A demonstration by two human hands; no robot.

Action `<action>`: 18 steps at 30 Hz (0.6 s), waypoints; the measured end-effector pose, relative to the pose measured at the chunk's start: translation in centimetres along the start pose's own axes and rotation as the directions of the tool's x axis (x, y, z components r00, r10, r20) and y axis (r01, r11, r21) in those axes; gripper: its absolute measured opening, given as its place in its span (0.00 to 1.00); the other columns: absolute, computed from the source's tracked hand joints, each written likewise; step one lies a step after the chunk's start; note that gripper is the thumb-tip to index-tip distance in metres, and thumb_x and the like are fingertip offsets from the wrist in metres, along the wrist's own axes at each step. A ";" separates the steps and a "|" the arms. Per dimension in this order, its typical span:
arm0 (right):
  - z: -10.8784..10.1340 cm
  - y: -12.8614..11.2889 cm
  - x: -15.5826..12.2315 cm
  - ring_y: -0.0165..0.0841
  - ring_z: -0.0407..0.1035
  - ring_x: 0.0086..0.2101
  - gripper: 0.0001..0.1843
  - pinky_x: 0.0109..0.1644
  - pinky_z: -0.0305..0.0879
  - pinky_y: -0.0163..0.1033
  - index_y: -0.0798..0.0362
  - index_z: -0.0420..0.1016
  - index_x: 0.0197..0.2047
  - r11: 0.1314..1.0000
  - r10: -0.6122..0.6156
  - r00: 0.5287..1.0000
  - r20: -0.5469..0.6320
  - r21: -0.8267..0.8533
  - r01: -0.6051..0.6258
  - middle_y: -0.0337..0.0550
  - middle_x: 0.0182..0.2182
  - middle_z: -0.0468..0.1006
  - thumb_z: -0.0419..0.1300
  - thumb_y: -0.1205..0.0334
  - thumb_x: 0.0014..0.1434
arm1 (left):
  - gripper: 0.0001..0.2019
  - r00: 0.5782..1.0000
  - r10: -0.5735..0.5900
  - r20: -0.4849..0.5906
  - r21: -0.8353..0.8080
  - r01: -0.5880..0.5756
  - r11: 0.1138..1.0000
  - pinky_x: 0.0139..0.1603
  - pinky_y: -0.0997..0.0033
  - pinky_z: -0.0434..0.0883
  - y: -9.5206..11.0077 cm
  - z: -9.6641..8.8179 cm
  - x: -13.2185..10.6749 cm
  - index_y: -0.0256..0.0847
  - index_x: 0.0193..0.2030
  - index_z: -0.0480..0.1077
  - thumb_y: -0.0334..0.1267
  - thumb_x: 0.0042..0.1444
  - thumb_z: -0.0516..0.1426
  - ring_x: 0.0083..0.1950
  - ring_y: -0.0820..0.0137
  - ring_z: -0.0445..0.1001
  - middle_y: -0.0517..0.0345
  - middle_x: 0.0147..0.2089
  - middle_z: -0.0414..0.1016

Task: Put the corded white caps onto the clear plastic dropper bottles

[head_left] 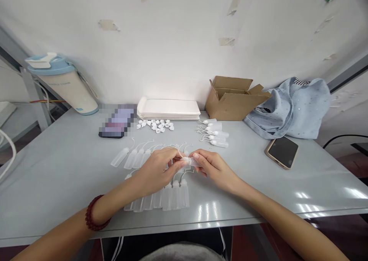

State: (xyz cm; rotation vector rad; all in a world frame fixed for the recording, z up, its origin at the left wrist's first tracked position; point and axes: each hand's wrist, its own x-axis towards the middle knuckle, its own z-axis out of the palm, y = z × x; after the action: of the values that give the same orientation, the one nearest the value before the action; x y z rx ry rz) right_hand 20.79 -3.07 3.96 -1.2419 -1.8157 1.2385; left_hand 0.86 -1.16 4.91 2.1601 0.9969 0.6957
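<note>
Between my two hands is a small translucent plastic bottle (195, 161), lying nearly sideways above the table. My right hand (215, 168) is closed round its body. At the neck, my left hand (162, 167) pinches the white top end; the fingers partly hide whether a separate cap is there. Under and behind my left hand lie two rows of similar bottles, a back row (130, 159) and a front row (176, 196), many with thin white strings or straps at their necks. Loose white caps (158, 125) lie in a cluster farther back. Several bottles with white tops (217, 133) form a group at the right.
Behind the caps is a stack of white trays or sheets (169, 109). An open cardboard box (235, 105) and a light blue cloth bag (301, 107) stand at the back right, near a phone (281, 152). Another phone (117, 122) and a tumbler (69, 86) are at the left.
</note>
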 end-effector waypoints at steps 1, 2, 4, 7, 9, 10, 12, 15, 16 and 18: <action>0.1 0.0 0.0 0.26 0.57 0.23 0.21 0.31 0.54 0.34 0.54 0.66 0.29 1.000 0.002 1.000 -0.003 0.005 -0.002 0.34 0.22 0.63 0.44 0.53 0.68 | 0.12 1.000 -0.012 0.006 -0.011 0.012 1.000 0.30 0.75 0.64 0.0 0.0 0.0 0.39 0.34 0.72 0.41 0.63 0.51 0.30 0.73 0.68 0.61 0.28 0.72; 0.3 0.0 -0.1 0.26 0.56 0.23 0.21 0.31 0.54 0.34 0.54 0.66 0.29 1.000 0.004 1.000 -0.009 0.008 -0.004 0.34 0.21 0.62 0.44 0.52 0.68 | 0.12 1.000 -0.028 0.014 -0.025 0.028 0.999 0.29 0.75 0.63 0.1 0.0 0.0 0.39 0.33 0.71 0.41 0.63 0.51 0.29 0.73 0.68 0.61 0.28 0.72; 0.6 -0.1 -0.2 0.26 0.56 0.23 0.20 0.31 0.54 0.34 0.54 0.67 0.32 1.000 0.007 1.000 -0.028 0.009 -0.007 0.34 0.22 0.62 0.44 0.52 0.68 | 0.13 0.998 -0.061 0.030 -0.048 0.063 0.997 0.27 0.76 0.62 0.2 0.0 0.1 0.39 0.31 0.71 0.41 0.63 0.51 0.28 0.74 0.68 0.62 0.27 0.72; 0.9 0.0 -0.2 0.26 0.56 0.24 0.17 0.30 0.55 0.34 0.53 0.67 0.36 0.998 0.030 0.999 -0.043 0.052 -0.028 0.34 0.23 0.62 0.46 0.51 0.67 | 0.15 0.993 -0.100 0.062 -0.050 0.104 0.993 0.25 0.76 0.61 0.2 0.0 0.2 0.38 0.29 0.70 0.41 0.63 0.50 0.25 0.75 0.66 0.63 0.24 0.70; 1.0 0.0 -0.2 0.26 0.55 0.23 0.16 0.27 0.53 0.32 0.52 0.66 0.37 0.985 0.081 0.996 -0.025 0.156 -0.077 0.33 0.23 0.61 0.47 0.49 0.66 | 0.16 0.991 -0.109 0.075 -0.037 0.112 0.993 0.25 0.76 0.61 0.1 0.1 0.2 0.38 0.27 0.69 0.41 0.64 0.49 0.24 0.75 0.65 0.63 0.23 0.69; 0.9 0.0 -0.2 0.25 0.53 0.22 0.16 0.26 0.52 0.32 0.52 0.64 0.38 0.968 0.116 0.993 -0.004 0.226 -0.112 0.33 0.23 0.60 0.47 0.48 0.66 | 0.16 0.993 -0.097 0.069 -0.025 0.099 0.995 0.26 0.76 0.62 0.0 0.2 0.2 0.38 0.27 0.69 0.41 0.64 0.49 0.25 0.75 0.66 0.63 0.23 0.70; 0.8 -0.2 -0.1 0.25 0.51 0.21 0.16 0.23 0.50 0.30 0.51 0.62 0.37 0.912 0.187 0.981 0.056 0.361 -0.195 0.31 0.21 0.59 0.49 0.46 0.64 | 0.14 0.999 -0.022 0.024 0.012 0.022 1.000 0.29 0.75 0.64 -0.3 0.4 0.1 0.38 0.30 0.69 0.39 0.64 0.50 0.27 0.74 0.68 0.62 0.26 0.72; 0.4 -0.5 0.0 0.24 0.48 0.20 0.16 0.20 0.47 0.28 0.50 0.61 0.38 0.807 0.262 0.953 0.149 0.509 -0.301 0.30 0.19 0.57 0.52 0.46 0.62 | 0.07 0.984 0.173 -0.048 0.094 -0.168 0.981 0.34 0.72 0.66 -0.9 0.7 -0.2 0.38 0.38 0.69 0.35 0.64 0.51 0.32 0.72 0.70 0.58 0.32 0.74; 0.4 -0.6 0.0 0.23 0.47 0.20 0.16 0.20 0.46 0.27 0.50 0.61 0.37 0.773 0.277 0.945 0.174 0.543 -0.327 0.29 0.19 0.57 0.53 0.46 0.62 | 0.06 0.973 0.226 -0.054 0.111 -0.219 0.969 0.36 0.72 0.67 -1.0 0.8 -0.3 0.38 0.40 0.68 0.34 0.64 0.50 0.35 0.71 0.70 0.57 0.35 0.74; 0.2 -0.8 0.1 0.22 0.45 0.19 0.16 0.19 0.44 0.26 0.51 0.61 0.37 0.718 0.297 0.930 0.215 0.592 -0.366 0.29 0.18 0.56 0.54 0.46 0.62 | 0.07 0.959 0.279 -0.048 0.113 -0.273 0.955 0.39 0.71 0.68 -1.2 0.8 -0.4 0.38 0.43 0.68 0.32 0.64 0.50 0.39 0.70 0.71 0.54 0.39 0.75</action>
State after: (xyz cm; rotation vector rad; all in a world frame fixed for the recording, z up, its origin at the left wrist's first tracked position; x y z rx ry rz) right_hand 20.29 -3.16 4.58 -1.1371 -1.0845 1.9426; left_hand 0.59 -1.15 3.44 2.4118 0.7847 0.8642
